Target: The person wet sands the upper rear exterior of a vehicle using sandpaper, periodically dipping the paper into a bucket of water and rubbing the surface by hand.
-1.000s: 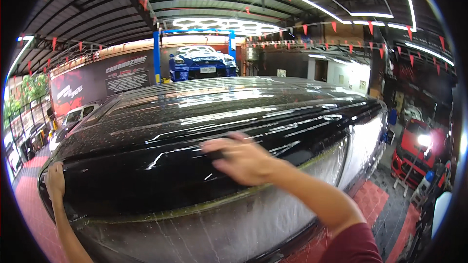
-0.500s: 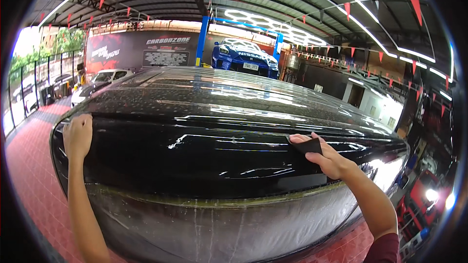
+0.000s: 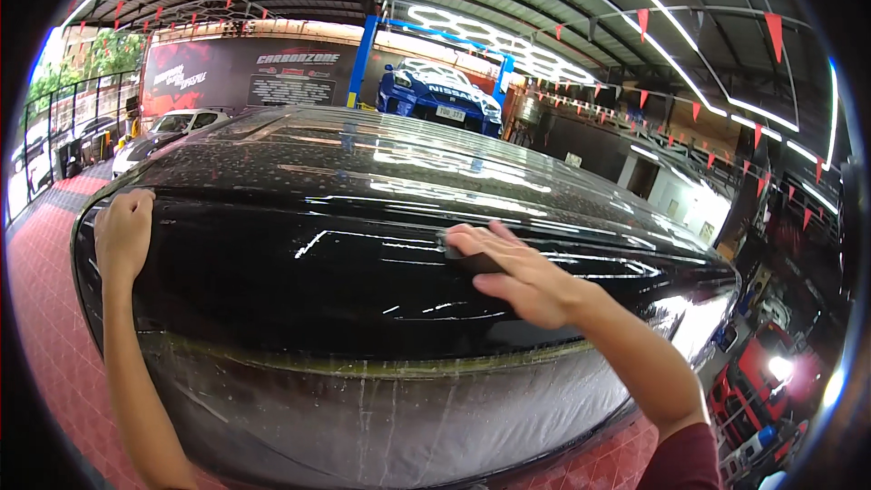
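A wet, glossy black vehicle panel (image 3: pixel 236 281) spans the middle, below a roof (image 3: pixel 299 150) speckled with drops. My right hand (image 3: pixel 522 277) lies against the panel right of centre, its fingers stretched forward. Between its thumb and fingers is a dark folded sheet (image 3: pixel 474 262) that looks like sandpaper, mostly hidden by the hand. At the panel's upper left corner rests my left hand (image 3: pixel 125 236), fingers curled in; what they close on is hidden. Beneath the panel run a yellowish strip (image 3: pixel 299 366) and a cloudy, streaked surface (image 3: pixel 290 422).
Red tiles (image 3: pixel 45 281) cover the floor. A blue car (image 3: pixel 440 98) stands behind the roof between blue lift posts, with a light-coloured car (image 3: pixel 168 134) at the far left. Red equipment (image 3: pixel 758 390) and a bright lamp (image 3: pixel 780 368) are at the right.
My right hand has slid left across the black panel with the dark sheet. My left hand stays at the corner, while the whole view has shifted slightly.
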Demonstrator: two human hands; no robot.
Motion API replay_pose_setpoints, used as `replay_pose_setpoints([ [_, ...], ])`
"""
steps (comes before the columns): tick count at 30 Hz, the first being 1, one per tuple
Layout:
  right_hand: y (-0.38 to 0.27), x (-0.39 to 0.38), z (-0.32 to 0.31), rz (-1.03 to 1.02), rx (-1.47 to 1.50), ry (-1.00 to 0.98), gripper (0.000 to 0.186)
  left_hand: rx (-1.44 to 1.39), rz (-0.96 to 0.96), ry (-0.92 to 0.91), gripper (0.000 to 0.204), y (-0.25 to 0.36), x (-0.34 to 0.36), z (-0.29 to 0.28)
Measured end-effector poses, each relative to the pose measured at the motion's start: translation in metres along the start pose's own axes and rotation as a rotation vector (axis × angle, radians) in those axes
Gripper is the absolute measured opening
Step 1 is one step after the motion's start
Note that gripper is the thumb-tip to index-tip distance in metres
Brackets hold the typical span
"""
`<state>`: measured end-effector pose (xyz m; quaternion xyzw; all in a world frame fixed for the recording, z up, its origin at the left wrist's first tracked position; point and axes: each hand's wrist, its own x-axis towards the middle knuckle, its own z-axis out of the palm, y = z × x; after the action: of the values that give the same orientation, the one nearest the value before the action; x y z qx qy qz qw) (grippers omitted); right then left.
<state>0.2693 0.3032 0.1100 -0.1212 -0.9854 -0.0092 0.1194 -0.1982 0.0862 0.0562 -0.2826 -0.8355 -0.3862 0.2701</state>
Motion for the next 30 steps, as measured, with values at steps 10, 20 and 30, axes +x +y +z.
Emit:
replay_pose_setpoints([
  [10, -0.027, 0.035, 0.007, -0.021, -0.076, -0.046, 0.061, 0.070, -0.046, -0.006, 0.045, 0.022, -0.013, -0.016],
  [20, 0.005, -0.018, -0.005, 0.219, -0.098, 0.004, 0.055, 0.041, 0.047, 0.041, 0.042, -0.004, -0.013, -0.004],
  [30, -0.081, 0.068, 0.027, -0.168, -0.135, 0.130, 0.050, 0.145, 0.240, 0.125, 0.042, -0.013, -0.002, 0.004],
])
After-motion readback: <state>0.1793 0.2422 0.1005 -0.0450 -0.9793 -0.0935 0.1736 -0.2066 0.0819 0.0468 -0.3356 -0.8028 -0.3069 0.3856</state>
